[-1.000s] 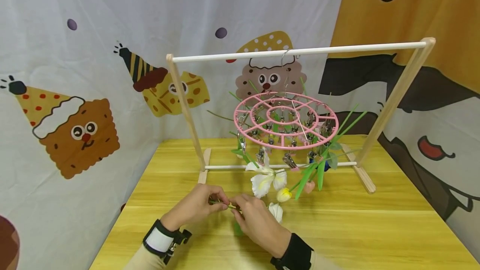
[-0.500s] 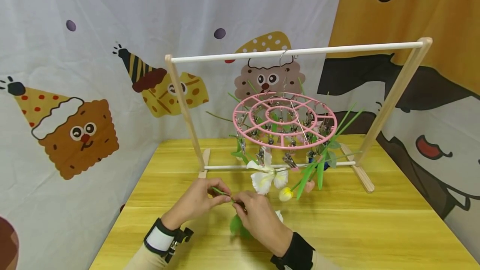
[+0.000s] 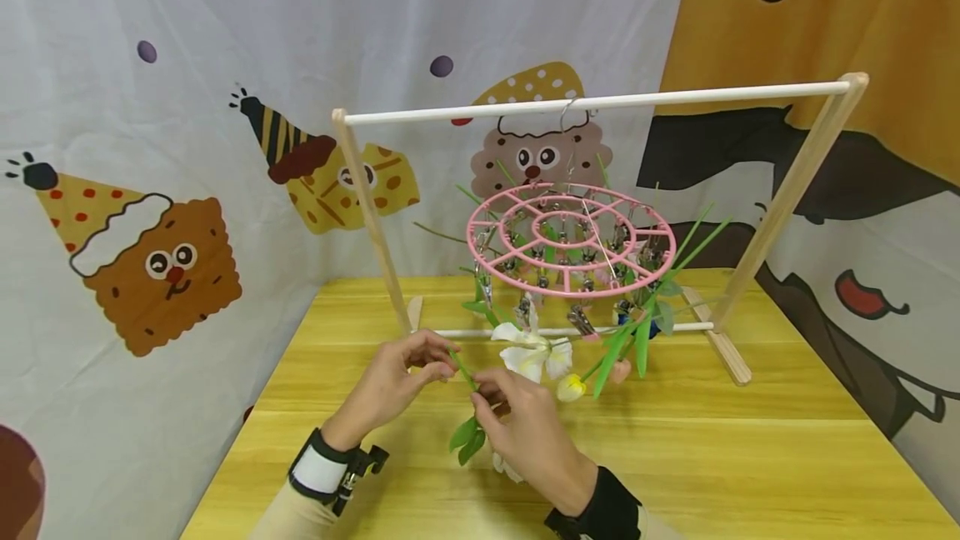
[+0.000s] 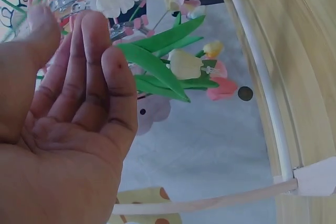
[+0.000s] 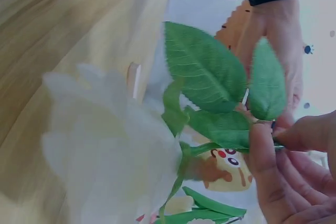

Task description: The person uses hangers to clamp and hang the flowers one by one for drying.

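Note:
My right hand (image 3: 528, 436) pinches the green stem (image 3: 462, 367) of an artificial white rose between thumb and fingers. Its large white bloom (image 5: 115, 150) hangs downward close over the table, mostly behind the hand in the head view. Green leaves (image 3: 467, 440) spread below the grip. At the stem's upper end is my left hand (image 3: 397, 382), its fingers loosely bent and thumb apart from them. The left wrist view shows those fingers extended, with a bare palm. Just behind the hands hangs a pink round clip hanger (image 3: 566, 294) with several flowers clipped on head-down.
A wooden stand with a white top bar (image 3: 600, 104) carries the hanger. Its feet (image 3: 727, 357) rest on the wooden table (image 3: 675, 465). A white orchid-like flower (image 3: 528, 352) and a yellow tulip (image 3: 572, 387) hang low near the hands. Patterned cloth (image 3: 300, 23) covers the walls.
The rose stem has swung from nearly level to steep, with the leaves turned downward. My left hand has risen and its fingers have loosened from the stem. The right hand has shifted slightly right.

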`<state>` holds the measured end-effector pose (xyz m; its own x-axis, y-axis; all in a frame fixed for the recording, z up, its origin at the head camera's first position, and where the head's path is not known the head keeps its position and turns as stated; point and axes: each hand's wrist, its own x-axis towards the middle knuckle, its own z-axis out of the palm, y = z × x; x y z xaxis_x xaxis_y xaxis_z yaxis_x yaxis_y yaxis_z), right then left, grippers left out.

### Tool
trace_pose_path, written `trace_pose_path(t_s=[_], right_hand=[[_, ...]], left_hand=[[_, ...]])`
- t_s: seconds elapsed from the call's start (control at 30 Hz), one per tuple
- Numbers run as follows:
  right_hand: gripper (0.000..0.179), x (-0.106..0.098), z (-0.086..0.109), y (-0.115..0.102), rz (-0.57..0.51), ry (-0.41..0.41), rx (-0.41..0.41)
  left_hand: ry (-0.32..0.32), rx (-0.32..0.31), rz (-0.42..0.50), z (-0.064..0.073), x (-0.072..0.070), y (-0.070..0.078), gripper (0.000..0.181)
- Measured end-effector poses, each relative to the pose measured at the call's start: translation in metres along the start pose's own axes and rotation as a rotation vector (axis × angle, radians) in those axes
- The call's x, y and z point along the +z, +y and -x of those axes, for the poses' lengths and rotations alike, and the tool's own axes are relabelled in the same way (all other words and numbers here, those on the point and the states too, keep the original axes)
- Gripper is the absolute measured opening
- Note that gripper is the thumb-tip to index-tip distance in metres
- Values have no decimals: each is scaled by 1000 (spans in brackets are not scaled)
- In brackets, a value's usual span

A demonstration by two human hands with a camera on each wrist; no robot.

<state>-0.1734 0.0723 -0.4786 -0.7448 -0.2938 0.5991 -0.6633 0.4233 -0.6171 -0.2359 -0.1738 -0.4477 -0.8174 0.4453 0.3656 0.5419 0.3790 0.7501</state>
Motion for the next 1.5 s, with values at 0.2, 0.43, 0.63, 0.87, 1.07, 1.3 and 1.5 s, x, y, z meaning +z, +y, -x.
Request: trace_pose_path(t_s=[0.2, 0.43, 0.63, 0.87, 1.07, 1.3, 1.5], right_hand=[[22, -6, 7, -5, -143, 87, -32], [20, -10, 4, -9, -337, 135, -6], [43, -13, 0, -8, -433, 184, -45], [26, -17, -2, -6, -559, 228, -53], [12, -23, -1, -3, -641, 245, 14], [11, -35, -4, 0, -433, 365, 99], [8, -44, -9, 1, -398, 427, 167]], left_hand=[[35, 66, -51, -12, 8, 8, 15], [54, 187, -126, -29, 18, 26, 23], [46, 260, -201, -40, 27, 35, 29], [21, 319, -250, -52, 32, 41, 31], [-12, 299, -229, -59, 32, 43, 28], [-70, 253, -155, -65, 32, 47, 30], [-84, 213, -113, -69, 31, 54, 32]])
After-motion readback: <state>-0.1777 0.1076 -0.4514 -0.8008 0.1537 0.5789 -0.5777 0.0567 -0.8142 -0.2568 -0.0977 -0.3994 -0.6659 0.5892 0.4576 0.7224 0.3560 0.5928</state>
